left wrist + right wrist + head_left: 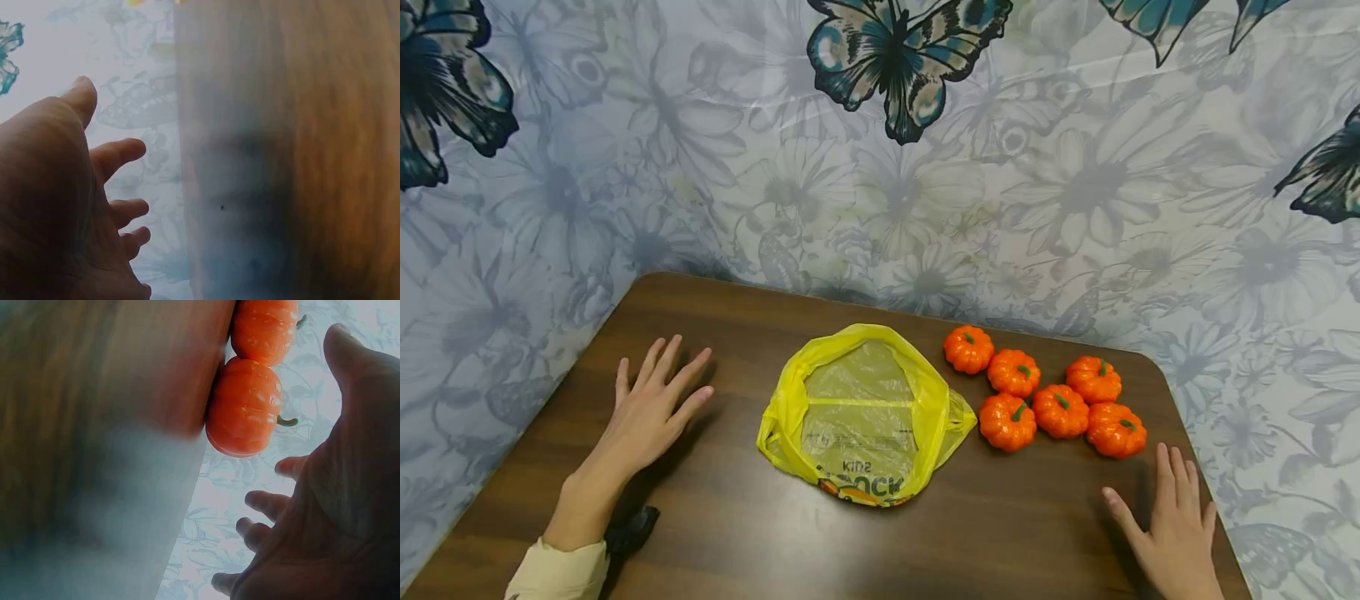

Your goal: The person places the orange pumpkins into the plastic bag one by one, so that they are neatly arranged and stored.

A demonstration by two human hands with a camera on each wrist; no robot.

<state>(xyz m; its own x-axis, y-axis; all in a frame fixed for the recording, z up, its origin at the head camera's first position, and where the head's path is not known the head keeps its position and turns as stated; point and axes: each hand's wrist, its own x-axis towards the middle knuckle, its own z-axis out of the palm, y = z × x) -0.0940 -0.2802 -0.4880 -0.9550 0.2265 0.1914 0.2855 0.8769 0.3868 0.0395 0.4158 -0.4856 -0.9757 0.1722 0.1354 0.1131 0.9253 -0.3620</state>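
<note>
Pumpkins [1060, 410]: six, orange, clustered.
Bag [861, 417]: one, yellow, lying open.
Left hand [651, 408]: flat on table [737, 533], fingers spread, holding nothing.
Right hand [1172, 525]: flat, fingers spread, near pumpkins.

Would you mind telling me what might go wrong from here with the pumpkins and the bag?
The six pumpkins are round and sit near the table edge, so a nudge from the right hand might roll one off. The yellow bag lies flat and limp; it may slide or collapse unless the left hand steadies it.
</note>
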